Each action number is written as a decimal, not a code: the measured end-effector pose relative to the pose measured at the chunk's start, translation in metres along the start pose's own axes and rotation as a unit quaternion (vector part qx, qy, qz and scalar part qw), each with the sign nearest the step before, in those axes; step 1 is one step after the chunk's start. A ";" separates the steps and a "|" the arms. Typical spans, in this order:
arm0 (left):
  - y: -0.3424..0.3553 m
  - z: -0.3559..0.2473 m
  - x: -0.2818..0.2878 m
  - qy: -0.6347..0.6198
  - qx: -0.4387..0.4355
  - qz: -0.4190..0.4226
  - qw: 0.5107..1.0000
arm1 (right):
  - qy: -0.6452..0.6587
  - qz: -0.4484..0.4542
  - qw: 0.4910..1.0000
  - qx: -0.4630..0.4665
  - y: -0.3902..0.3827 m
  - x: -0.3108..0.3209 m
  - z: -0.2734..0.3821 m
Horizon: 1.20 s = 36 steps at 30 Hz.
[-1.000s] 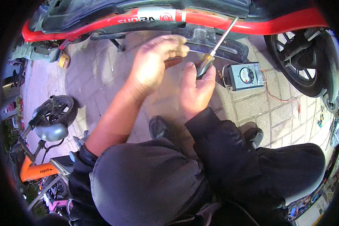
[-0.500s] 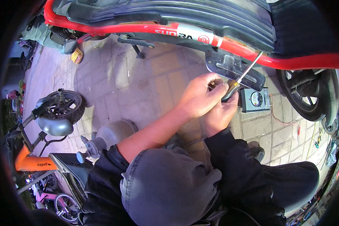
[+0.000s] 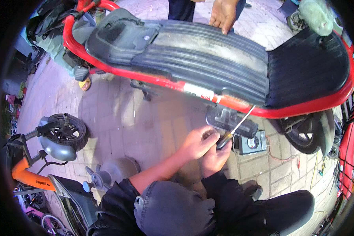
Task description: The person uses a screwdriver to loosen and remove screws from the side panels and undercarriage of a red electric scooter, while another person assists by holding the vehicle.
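My right hand (image 3: 215, 159) is wrapped round a screwdriver (image 3: 226, 139) with a dark and yellow handle, its metal shaft angled up to the red frame (image 3: 303, 112) at the lower edge of a scooter's black floorboard (image 3: 204, 55). My left hand (image 3: 198, 143) is curled closed against the handle, its thumb near it; what its fingers hold is hidden. Behind the shaft hangs a dark plate (image 3: 220, 118). A grey meter box (image 3: 251, 143) with thin leads lies on the paving just beyond my hands.
Another person's hand (image 3: 223, 15) reaches down to the floorboard's far side. An orange scooter (image 3: 31, 177) with its wheel (image 3: 67, 131) stands at left, beside a grey tank (image 3: 116, 173). The scooter's rear wheel (image 3: 303, 135) is at right, near a red cart with black wire (image 3: 348, 149).
The view has tilted up, showing the whole floorboard and another person's hand. My left hand moved from above and left of the screwdriver to close beside its handle.
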<state>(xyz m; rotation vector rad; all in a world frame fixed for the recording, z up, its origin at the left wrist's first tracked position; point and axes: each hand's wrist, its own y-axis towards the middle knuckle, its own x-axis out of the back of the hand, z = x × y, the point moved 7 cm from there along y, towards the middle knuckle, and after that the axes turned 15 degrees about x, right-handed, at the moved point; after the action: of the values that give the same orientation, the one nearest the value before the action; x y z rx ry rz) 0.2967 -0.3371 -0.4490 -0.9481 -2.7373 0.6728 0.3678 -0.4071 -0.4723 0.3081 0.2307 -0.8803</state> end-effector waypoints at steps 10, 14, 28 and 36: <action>0.000 -0.008 0.009 0.034 -0.022 -0.021 0.999 | 0.024 -0.008 1.000 0.011 0.000 -0.009 0.007; -0.001 -0.010 0.011 0.040 -0.041 -0.033 0.998 | 0.020 -0.004 1.000 0.014 0.001 -0.012 0.013; -0.006 -0.024 0.025 0.040 -0.049 -0.110 0.992 | -0.021 -0.002 0.999 -0.035 -0.006 0.002 -0.007; -0.008 -0.033 0.033 0.046 -0.096 -0.171 0.980 | -0.036 -0.022 0.998 -0.038 -0.008 0.009 -0.011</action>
<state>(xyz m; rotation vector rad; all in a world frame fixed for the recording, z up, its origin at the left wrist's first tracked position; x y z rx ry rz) 0.2768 -0.3101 -0.4156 -0.5013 -2.8152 0.3018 0.3665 -0.4145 -0.4873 0.2013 0.2039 -0.9231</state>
